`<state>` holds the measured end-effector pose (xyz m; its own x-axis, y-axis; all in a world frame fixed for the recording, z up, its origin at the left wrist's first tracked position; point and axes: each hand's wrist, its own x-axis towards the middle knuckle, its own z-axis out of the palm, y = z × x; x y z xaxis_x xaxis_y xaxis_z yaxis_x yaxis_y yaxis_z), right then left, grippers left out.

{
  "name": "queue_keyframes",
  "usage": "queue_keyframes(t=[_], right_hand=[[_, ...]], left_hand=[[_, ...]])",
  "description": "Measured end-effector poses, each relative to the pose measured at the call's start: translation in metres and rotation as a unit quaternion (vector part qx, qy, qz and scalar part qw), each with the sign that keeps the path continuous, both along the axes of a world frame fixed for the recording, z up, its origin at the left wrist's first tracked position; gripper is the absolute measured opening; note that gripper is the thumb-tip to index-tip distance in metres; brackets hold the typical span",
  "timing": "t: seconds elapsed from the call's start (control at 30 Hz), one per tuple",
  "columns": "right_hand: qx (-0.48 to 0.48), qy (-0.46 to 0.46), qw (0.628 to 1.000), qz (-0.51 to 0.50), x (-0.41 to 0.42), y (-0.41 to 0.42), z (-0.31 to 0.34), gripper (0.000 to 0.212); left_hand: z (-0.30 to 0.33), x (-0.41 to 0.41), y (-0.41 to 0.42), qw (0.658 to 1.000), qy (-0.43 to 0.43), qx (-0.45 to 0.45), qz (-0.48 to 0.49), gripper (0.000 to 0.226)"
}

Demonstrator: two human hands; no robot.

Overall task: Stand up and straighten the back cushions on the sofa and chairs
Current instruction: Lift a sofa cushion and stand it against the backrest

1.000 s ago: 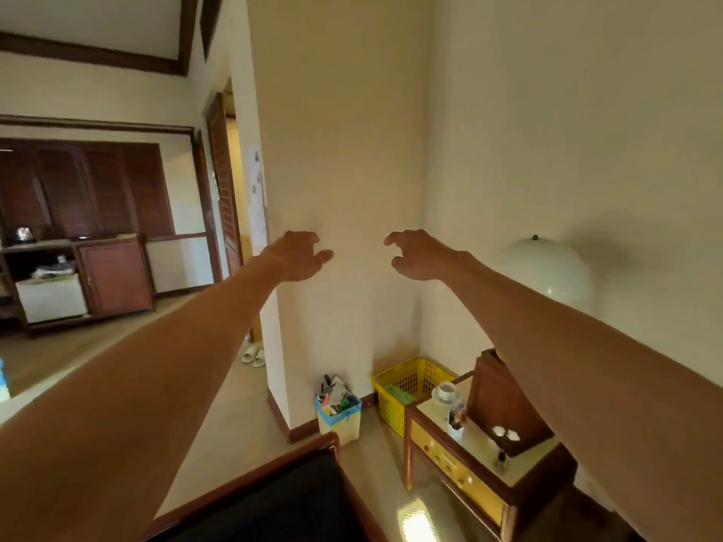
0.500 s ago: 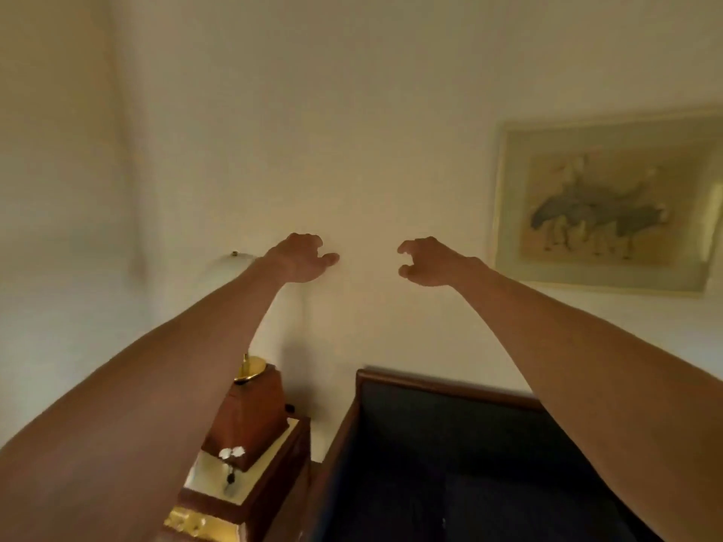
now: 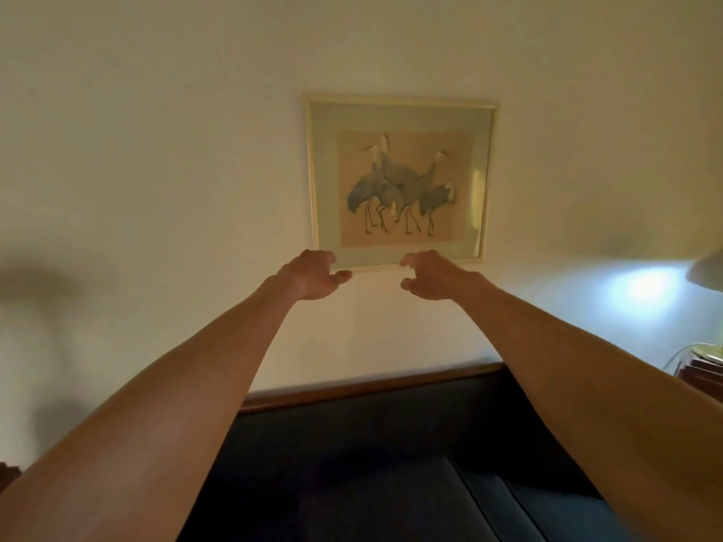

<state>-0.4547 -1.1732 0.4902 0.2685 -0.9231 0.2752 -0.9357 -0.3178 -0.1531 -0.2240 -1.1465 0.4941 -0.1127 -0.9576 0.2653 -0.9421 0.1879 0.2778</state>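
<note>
Both bare arms reach straight out toward twelve o'clock. The left hand (image 3: 311,275) and right hand (image 3: 428,276) hang in the air near each other, fingers loosely curled and spread, gripping nothing. Below them, at six o'clock, lies the dark navy upholstered sofa with a brown wooden back rail (image 3: 375,455); its back cushions cannot be told apart in the dim light. A pale-framed print of grey cranes (image 3: 399,181) hangs on the cream wall (image 3: 156,150). At three o'clock, a white-shaded lamp (image 3: 708,271) glows. No writing is readable.

There are two hands, left (image 3: 311,275) and right (image 3: 430,276), one sofa (image 3: 391,463), one picture (image 3: 399,181) with four birds, and one lamp (image 3: 708,271).
</note>
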Motion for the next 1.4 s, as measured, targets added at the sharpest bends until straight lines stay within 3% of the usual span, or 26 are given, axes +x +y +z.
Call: queue_keyframes(t=[0.2, 0.37, 0.73, 0.97, 1.17, 1.4], right_hand=[[0.045, -0.026, 0.998, -0.03, -0.015, -0.069, -0.058, 0.049], [0.145, -0.047, 0.987, -0.055, -0.042, -0.101, -0.176, 0.049], [0.364, -0.066, 0.913, -0.173, -0.124, -0.101, -0.492, 0.058], [0.377, -0.104, 0.862, -0.324, -0.169, -0.068, -0.611, 0.075], [0.394, -0.224, 0.798, -0.398, -0.197, -0.051, -0.658, 0.087], [0.427, -0.427, 0.651, -0.46, -0.213, -0.046, -0.657, 0.09]], left_hand=[[-0.067, -0.021, -0.099, 0.999, -0.007, 0.024, -0.048, 0.062], [-0.185, -0.051, -0.144, 0.993, 0.008, 0.093, -0.078, 0.056], [-0.49, -0.117, -0.13, 0.95, -0.011, 0.295, -0.101, 0.051], [-0.617, -0.158, -0.088, 0.935, -0.057, 0.305, -0.172, 0.063], [-0.666, -0.17, -0.061, 0.931, -0.088, 0.305, -0.178, 0.079], [-0.667, -0.167, -0.061, 0.93, -0.078, 0.317, -0.171, 0.083]])
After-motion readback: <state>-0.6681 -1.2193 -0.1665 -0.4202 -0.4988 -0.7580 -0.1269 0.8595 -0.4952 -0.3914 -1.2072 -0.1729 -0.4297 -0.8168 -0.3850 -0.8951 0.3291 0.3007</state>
